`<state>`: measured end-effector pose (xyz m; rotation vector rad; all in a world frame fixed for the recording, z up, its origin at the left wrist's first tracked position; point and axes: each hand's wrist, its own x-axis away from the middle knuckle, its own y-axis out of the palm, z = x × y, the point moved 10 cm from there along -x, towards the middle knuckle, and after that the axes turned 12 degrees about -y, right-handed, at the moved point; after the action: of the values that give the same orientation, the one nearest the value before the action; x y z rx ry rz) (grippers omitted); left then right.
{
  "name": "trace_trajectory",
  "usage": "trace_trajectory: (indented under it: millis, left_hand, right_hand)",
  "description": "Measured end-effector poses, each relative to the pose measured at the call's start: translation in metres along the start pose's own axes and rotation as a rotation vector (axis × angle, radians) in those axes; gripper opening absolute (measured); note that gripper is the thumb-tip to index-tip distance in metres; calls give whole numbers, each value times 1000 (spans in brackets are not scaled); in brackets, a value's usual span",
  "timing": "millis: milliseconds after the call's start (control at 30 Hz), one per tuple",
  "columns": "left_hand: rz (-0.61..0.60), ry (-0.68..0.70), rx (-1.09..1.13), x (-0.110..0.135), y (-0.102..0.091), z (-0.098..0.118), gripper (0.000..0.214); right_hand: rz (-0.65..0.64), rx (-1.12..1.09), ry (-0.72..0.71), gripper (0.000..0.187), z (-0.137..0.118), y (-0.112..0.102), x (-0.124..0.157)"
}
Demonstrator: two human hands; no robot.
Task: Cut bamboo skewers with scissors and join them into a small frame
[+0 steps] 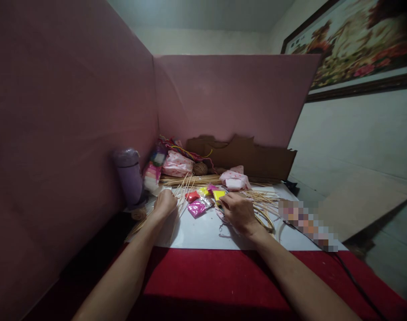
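My left hand (166,203) is closed at the left of the white tabletop, beside several thin wooden sticks (182,196). Its fingers face away from me, so what they hold is hidden. My right hand (239,214) is at the right of the middle, its fingertips pinched at the edge of a small yellow packet (218,195). Between the hands lie a shiny magenta packet (197,207) and a red packet (192,196). Another yellow packet (203,191) sits just behind them. A round hoop (266,219) lies partly hidden beyond my right wrist.
A purple bottle (129,178) stands at the left by the pink partition (237,93). Behind are a ball of brown twine (200,168), pink patterned cloth (178,164) and torn cardboard (257,156). A black cable (357,281) runs down the right side over red cloth (203,276).
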<state>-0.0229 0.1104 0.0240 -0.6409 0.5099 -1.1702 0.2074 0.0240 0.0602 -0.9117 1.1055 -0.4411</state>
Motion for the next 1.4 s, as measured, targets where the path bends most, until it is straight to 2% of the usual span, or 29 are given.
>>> trace_trajectory:
  millis: [167, 200, 233, 267, 333, 433, 633, 767, 900, 1000, 1100, 1233, 1400]
  left_hand:
    - [-284, -11, 141, 17, 3, 15, 27]
    - [-374, -7, 190, 23, 6, 20, 29]
    - [-524, 4, 309, 33, 14, 27, 29]
    - [-628, 36, 434, 43, 16, 37, 28]
    - [-752, 155, 704, 60, 12, 60, 27]
    - [-825, 323, 915, 80, 8, 83, 27]
    - [-780, 393, 1019, 90, 28, 88, 24]
    - [-779, 401, 1088, 92, 37, 85, 20]
    - [-833, 382, 1065, 98, 51, 85, 20]
    - [-816, 381, 1077, 97, 56, 83, 24]
    - [-805, 390, 1073, 96, 61, 81, 28]
    - [-691, 479, 964, 93, 56, 83, 27]
    - [-389, 576, 597, 89, 43, 83, 17]
  right_hand:
    - [18, -21, 10, 23, 1, 0, 0]
    - [20, -28, 13, 22, 1, 0, 0]
    - [23, -37, 14, 22, 1, 0, 0]
    - [29, -50, 15, 22, 0, 0, 0]
    - [49, -91, 9, 22, -1, 0, 0]
    - [93, -199, -11, 22, -4, 1, 0]
    - [82, -485, -140, 28, -23, 12, -2]
    - [44, -626, -227, 20, -39, 20, -3]
    - [26, -785, -199, 14, -45, 30, -4]
    - [1, -921, -181, 17, -49, 37, -5]
    - [-9, -992, -165, 12, -49, 42, -5]
    - [12, -982, -176, 10, -46, 44, -4]
    - [36, -951, -158, 12, -40, 50, -2]
